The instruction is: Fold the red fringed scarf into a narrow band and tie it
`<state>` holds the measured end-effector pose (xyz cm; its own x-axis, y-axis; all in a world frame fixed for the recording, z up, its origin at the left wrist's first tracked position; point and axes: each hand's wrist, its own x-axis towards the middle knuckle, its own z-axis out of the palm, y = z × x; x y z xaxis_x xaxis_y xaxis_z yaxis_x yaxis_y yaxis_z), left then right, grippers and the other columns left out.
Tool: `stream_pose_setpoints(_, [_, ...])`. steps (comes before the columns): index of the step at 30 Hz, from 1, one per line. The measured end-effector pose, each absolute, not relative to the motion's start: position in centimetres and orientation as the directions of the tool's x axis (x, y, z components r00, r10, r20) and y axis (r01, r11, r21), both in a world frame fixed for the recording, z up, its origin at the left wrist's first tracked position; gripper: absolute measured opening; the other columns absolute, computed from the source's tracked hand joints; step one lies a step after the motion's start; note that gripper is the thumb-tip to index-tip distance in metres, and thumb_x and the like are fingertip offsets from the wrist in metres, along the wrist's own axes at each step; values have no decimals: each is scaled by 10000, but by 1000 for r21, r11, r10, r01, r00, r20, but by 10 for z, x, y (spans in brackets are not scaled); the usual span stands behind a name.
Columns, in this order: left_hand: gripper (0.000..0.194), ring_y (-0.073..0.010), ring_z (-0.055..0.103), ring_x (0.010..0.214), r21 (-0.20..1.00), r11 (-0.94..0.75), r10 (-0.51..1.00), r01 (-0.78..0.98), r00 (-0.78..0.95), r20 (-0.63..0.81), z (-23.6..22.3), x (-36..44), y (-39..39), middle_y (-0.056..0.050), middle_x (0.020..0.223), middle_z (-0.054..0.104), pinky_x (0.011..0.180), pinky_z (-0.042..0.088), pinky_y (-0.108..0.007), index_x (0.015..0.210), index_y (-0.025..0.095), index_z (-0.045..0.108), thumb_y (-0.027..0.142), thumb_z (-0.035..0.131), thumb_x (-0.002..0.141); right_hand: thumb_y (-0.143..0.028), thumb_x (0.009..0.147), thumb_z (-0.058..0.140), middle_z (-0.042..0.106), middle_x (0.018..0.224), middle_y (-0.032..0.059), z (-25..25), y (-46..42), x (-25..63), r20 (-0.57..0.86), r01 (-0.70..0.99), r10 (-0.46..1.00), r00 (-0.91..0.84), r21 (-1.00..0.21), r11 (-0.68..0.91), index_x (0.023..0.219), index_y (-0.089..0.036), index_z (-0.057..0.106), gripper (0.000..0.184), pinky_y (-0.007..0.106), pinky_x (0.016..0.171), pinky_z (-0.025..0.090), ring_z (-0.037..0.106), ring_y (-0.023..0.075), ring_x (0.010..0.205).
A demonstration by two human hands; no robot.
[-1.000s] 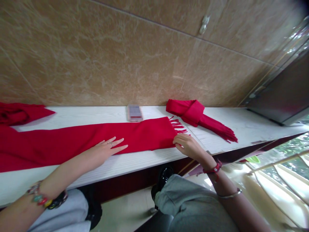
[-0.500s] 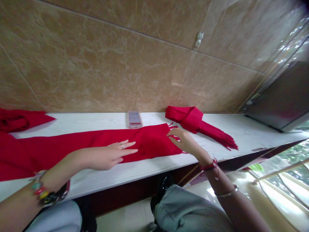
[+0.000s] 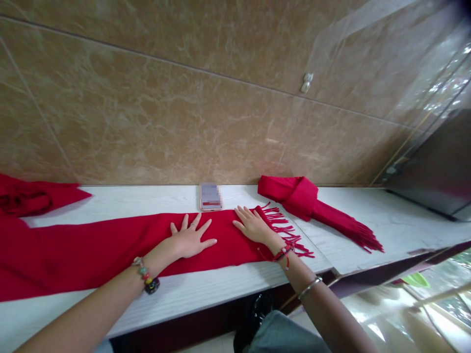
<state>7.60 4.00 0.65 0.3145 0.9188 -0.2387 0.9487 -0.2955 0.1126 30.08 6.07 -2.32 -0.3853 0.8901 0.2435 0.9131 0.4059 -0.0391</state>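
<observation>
A long red scarf (image 3: 110, 245) lies spread along the white counter, its fringe (image 3: 283, 228) fanned out at the right end. My left hand (image 3: 189, 241) rests flat on the scarf's middle stretch with fingers spread. Close to the fringe, my right hand (image 3: 253, 227) presses palm down on the cloth, fingers stretched out. Neither hand grips anything. Behind the fringe, a second red scarf (image 3: 294, 193) lies folded and wrapped over itself, its tasselled tail pointing right. Part of the flat scarf is hidden under both hands and forearms.
A phone (image 3: 210, 197) lies at the back of the white counter (image 3: 147, 305). More bunched red cloth (image 3: 37, 196) sits at the far left. A brown marbled wall (image 3: 165, 117) rises behind. At the right end stands a dark box-like object (image 3: 437, 166).
Both hands have come down flat on the scarf, with the left fingers now spread. The right hand has left the fringed end, where the strands now lie spread out. The view has shifted slightly.
</observation>
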Motion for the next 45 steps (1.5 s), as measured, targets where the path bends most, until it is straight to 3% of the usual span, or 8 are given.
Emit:
stream_pose_setpoints(5, [758,-431,-34,1307,86,-263,933,961,276,-231,11,71,39,-98,1476,0,922,83,-725,1412,255,147,675,288,797,-414,911,332,290,1408,197,-14,56,294,277,933,902,-332,-46,357,1356,-81,320,556,546,1025,210,218,311,1312])
stream_pose_setpoints(9, [788,-334,-55,1339,113,-401,906,909,412,-96,5,77,33,-105,1475,-30,1012,60,-625,1422,171,108,657,256,819,-443,911,303,241,1443,135,-11,47,278,249,875,860,-446,-82,478,1385,-133,271,567,534,1036,209,155,283,1334])
stream_pose_setpoints(12, [832,-348,-56,1337,134,-402,895,906,419,-150,0,81,31,-85,1475,-42,988,59,-658,1423,182,97,690,271,787,-455,915,281,271,1437,108,-14,47,274,165,845,844,-511,-86,528,1377,-161,294,547,531,1040,208,189,269,1328])
stream_pose_setpoints(18, [862,-378,-58,1330,128,-373,899,919,392,-195,-5,77,34,-83,1474,-34,960,31,-689,1422,211,105,719,284,749,-366,925,316,325,1400,171,-25,64,318,176,923,906,-385,51,382,1345,-101,343,497,497,1020,274,250,275,1308])
stream_pose_setpoints(25, [868,-367,-72,1330,127,-366,896,922,386,-219,0,78,33,-71,1472,-51,965,28,-682,1423,211,86,725,261,746,-334,913,356,339,1373,236,-16,64,340,286,980,937,-198,80,183,1299,-44,393,483,544,991,285,259,329,1295])
stream_pose_setpoints(29, [884,-358,-75,1333,135,-368,895,920,389,-217,0,79,32,-61,1475,-54,972,21,-673,1423,206,97,741,252,736,-408,918,300,255,1418,221,-3,45,299,362,937,870,-334,29,348,1350,-16,300,583,491,1042,231,175,302,1327])
stream_pose_setpoints(33, [871,-346,-61,1339,134,-373,900,918,393,-188,-2,78,30,-66,1480,-31,981,22,-663,1423,203,106,736,242,747,-451,906,315,283,1410,209,-9,27,267,282,866,833,-477,-10,499,1346,-17,314,618,471,1048,234,184,285,1327])
stream_pose_setpoints(45, [725,-349,57,1341,48,-444,891,895,446,-87,-8,63,24,-115,1477,110,999,128,-619,1410,180,199,613,287,835,-417,898,352,336,1386,201,-22,33,314,225,898,886,-405,-82,432,1332,-64,355,559,494,1036,260,264,275,1302])
